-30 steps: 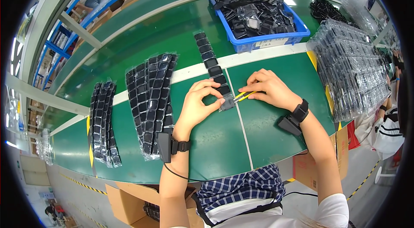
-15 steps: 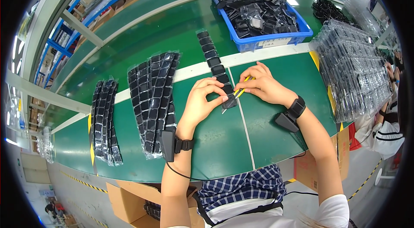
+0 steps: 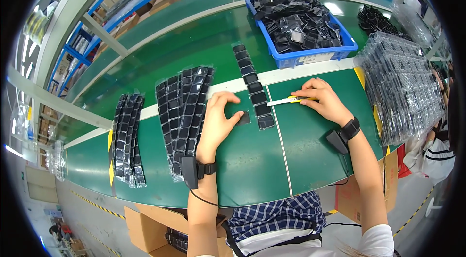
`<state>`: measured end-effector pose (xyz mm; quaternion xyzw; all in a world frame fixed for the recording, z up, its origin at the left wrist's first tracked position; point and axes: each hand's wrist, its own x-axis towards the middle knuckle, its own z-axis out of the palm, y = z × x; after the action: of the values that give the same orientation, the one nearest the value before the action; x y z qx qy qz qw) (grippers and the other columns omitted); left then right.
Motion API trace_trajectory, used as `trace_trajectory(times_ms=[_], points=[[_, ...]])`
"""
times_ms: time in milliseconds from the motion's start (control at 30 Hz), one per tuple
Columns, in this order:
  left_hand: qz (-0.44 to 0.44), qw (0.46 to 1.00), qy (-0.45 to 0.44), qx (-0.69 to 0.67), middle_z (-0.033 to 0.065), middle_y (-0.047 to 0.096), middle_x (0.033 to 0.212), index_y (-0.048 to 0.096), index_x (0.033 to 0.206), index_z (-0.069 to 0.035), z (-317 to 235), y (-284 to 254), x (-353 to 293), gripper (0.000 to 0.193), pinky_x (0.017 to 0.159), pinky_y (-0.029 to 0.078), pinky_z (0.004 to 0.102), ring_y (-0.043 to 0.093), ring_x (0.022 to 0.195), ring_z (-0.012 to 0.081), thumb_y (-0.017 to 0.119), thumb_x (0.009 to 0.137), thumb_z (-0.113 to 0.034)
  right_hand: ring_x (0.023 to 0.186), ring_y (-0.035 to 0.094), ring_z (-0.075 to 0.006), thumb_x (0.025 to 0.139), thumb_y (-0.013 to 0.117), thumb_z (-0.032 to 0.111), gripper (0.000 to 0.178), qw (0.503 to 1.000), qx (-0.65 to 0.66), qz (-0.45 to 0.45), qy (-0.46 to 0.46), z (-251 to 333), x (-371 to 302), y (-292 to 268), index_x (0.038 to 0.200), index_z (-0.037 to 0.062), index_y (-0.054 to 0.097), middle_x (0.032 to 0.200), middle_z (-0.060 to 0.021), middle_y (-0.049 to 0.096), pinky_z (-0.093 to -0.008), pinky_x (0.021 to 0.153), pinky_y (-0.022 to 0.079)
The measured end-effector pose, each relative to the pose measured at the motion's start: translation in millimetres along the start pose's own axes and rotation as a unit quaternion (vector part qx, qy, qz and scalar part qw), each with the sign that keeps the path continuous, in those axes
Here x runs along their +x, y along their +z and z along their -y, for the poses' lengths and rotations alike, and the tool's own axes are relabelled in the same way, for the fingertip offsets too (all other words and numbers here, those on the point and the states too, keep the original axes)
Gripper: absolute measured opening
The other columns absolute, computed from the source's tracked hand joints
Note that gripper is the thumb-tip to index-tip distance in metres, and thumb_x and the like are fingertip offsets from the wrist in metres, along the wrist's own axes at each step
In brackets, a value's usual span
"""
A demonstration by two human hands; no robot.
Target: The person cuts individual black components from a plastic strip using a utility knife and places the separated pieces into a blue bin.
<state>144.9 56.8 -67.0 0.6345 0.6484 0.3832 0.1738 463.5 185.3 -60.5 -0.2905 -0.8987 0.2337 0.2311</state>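
Note:
My right hand [image 3: 324, 101] grips a yellow utility knife [image 3: 297, 98], its long blade pointing left with the tip beside a strip of black square pieces in clear film [image 3: 258, 97]. This strip runs away from me across the table's white rail. Left of it, my left hand [image 3: 221, 118] has its thumb and fingertips apart in a curve. A small dark square piece in clear film [image 3: 245, 117] lies by the left thumb tip, apart from the strip. Whether the thumb touches that piece is hard to see. Both wrists wear black strapped devices.
More strips [image 3: 182, 116] lie in a fanned stack to the left, with a narrower bundle [image 3: 128, 140] beyond. At the back stands a blue bin [image 3: 315, 58] heaped with black pieces. Stacked clear trays [image 3: 400, 89] and black cables [image 3: 381, 23] are at the right.
My left hand has let go of the strip's near end and moved left; a small square now lies apart by its thumb. The knife has swung level and right, off the strip's near end.

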Motion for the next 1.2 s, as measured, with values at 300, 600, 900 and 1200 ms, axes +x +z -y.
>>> trace_trajectory(times_ms=[300,600,900,1200], points=[[0.085,0.981,0.143,0.102,-0.0019,0.059,0.122,0.084,0.097,-0.02,-32.0,7.8,-3.8,0.037,0.109,0.031,0.0455,0.047,0.125,0.0259,0.093,0.063,-0.032,0.097,0.056,-0.0222,0.086,0.076,0.009,0.036,0.998,-0.045,-0.022,-0.037,10.7,5.9,13.8,0.121,0.017,0.077,0.101,-0.0013,0.06,-0.0376,0.097,0.042],[0.032,0.989,0.142,0.025,-0.0022,0.065,0.124,0.084,0.091,-0.017,-19.6,17.2,0.2,0.018,0.108,0.037,0.043,0.05,0.125,0.0259,0.088,0.074,-0.021,0.1,0.055,-0.0213,0.089,0.076,0.013,0.034,0.997,-0.031,0.032,-0.064,18.0,2.4,18.0,0.121,0.0228,0.077,0.102,0.0001,0.057,-0.0489,0.113,0.035],[0.034,0.998,0.05,-0.028,-0.0055,0.071,0.114,0.079,0.083,-0.015,-5.7,27.1,6.8,0.017,0.1,0.037,0.04,0.059,0.114,0.0198,0.09,0.072,-0.022,0.102,0.056,-0.0189,0.091,0.074,0.016,0.035,0.996,-0.038,0.058,-0.054,25.6,1.5,24.6,0.124,0.0269,0.076,0.103,0.0014,0.054,-0.0572,0.123,0.026],[0.049,0.997,0.047,-0.039,-0.001,0.074,0.116,0.075,0.079,-0.011,-3.9,21.5,7.0,0.016,0.101,0.044,0.0409,0.063,0.113,0.0248,0.088,0.074,-0.019,0.101,0.056,-0.0182,0.092,0.074,0.018,0.036,0.995,-0.051,0.068,-0.049,34.8,1.0,28.4,0.127,0.0278,0.075,0.102,0.0015,0.054,-0.0567,0.123,0.026]])
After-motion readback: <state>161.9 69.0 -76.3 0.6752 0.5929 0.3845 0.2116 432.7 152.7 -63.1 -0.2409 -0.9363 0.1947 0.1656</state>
